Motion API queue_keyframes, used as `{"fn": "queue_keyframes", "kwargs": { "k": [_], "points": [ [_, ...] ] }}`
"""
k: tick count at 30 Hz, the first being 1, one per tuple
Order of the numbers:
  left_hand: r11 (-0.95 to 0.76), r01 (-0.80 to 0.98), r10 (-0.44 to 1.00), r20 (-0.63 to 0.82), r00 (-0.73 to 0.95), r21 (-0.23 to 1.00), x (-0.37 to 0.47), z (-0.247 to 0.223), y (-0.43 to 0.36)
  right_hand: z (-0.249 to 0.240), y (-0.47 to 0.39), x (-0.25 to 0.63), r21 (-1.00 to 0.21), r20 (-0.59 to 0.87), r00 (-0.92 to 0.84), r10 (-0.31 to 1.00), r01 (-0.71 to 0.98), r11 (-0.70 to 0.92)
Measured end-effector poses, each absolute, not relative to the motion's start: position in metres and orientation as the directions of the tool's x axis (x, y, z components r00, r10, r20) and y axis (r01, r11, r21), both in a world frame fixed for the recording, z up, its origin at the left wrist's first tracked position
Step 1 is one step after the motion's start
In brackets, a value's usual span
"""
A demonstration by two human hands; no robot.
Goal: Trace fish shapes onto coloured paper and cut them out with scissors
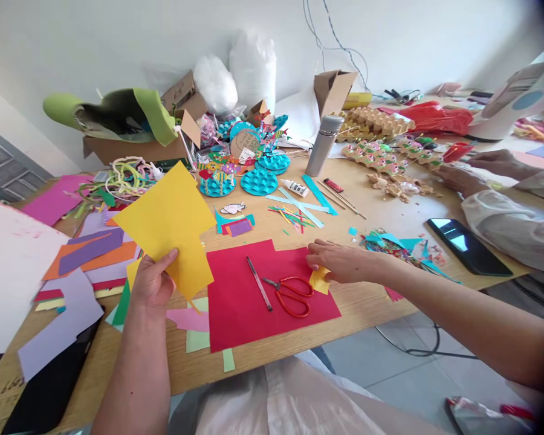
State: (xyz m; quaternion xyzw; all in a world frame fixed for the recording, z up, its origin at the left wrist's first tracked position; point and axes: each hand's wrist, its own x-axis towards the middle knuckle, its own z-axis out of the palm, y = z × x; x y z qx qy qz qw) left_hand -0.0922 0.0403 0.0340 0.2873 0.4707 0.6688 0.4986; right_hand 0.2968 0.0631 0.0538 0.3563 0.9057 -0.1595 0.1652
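Note:
My left hand (156,281) grips a large yellow sheet (165,211) with cut-out corners, raised above the left part of the table, thumb on its front. My right hand (329,261) is closed at the right edge of a red sheet (236,320), its fingers on a small yellow piece (320,281) that is partly covered by the hand. On the red sheet lie a pen (259,284) and red-handled scissors (294,296), their blades pointing left toward the pen.
Paper scraps (90,251) and a dark device (49,386) lie left. Beyond stand a grey bottle (323,148), a glue bottle (295,188) and blue craft discs (259,181). A phone (468,246) lies right, near another person's hands (466,175).

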Motion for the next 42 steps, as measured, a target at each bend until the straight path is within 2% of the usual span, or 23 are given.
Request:
{"fn": "queue_keyframes", "kwargs": {
  "k": [4,8,14,20,32,34,36,39,42],
  "points": [
    [-0.055,-0.382,0.939,-0.082,-0.333,0.923,-0.092,0.033,0.041,0.057,0.062,0.296,-0.147,-0.414,-0.684,0.601,0.702,0.697],
    [-0.049,-0.389,0.936,-0.094,-0.339,0.920,-0.091,0.032,0.042,0.059,0.064,0.304,-0.122,-0.385,-0.624,0.681,0.765,0.632],
    [-0.037,-0.413,0.937,-0.113,-0.331,0.910,-0.090,0.032,0.042,0.043,0.066,0.317,-0.208,-0.351,-0.543,0.763,0.840,0.502],
    [0.010,-0.406,0.941,-0.145,-0.305,0.914,-0.088,0.031,0.042,0.038,0.067,0.312,-0.307,-0.390,-0.552,0.737,0.833,0.461],
    [0.003,-0.493,0.934,-0.179,-0.310,0.870,-0.092,0.027,0.042,0.056,0.064,0.312,-0.399,-0.442,-0.496,0.747,0.855,0.332],
    [0.008,-0.518,0.933,-0.192,-0.303,0.855,-0.092,0.026,0.043,0.064,0.075,0.314,-0.463,-0.384,-0.486,0.785,0.837,0.291],
    [0.020,-0.538,0.935,-0.206,-0.288,0.843,-0.093,0.025,0.043,0.069,0.092,0.311,-0.580,-0.290,-0.480,0.828,0.777,0.247],
    [0.029,-0.559,0.935,-0.220,-0.278,0.829,-0.092,0.024,0.043,0.071,0.125,0.290,-0.759,-0.146,-0.430,0.891,0.626,0.179],
    [0.029,-0.572,0.935,-0.225,-0.275,0.820,-0.092,0.023,0.043,0.064,0.162,0.247,-0.879,-0.065,-0.327,0.943,0.466,0.101]
  ]
}}
